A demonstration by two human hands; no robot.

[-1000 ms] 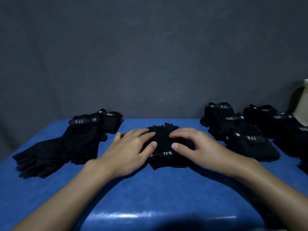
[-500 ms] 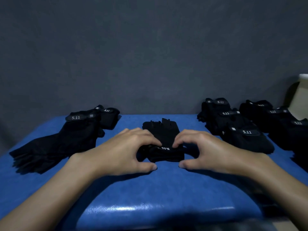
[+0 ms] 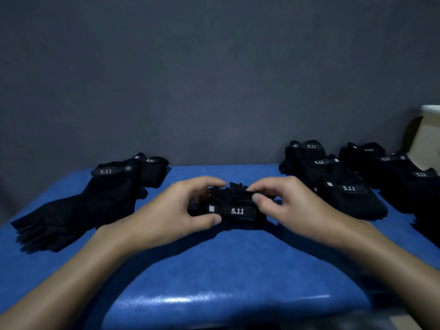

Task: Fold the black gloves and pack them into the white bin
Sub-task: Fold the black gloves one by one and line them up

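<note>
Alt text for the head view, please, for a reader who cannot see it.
The left hand and right hand pinch a folded black glove on the blue table. A pile of flat gloves lies to its left, folded gloves to its right, near a white bin.

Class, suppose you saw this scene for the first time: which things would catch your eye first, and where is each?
Dead centre, the left hand and right hand grip a folded black glove with a 5.11 strap, over the bright blue table. A glove heap sprawls at the left, more gloves are piled at the right, and a white bin pokes in at the far right edge.
</note>
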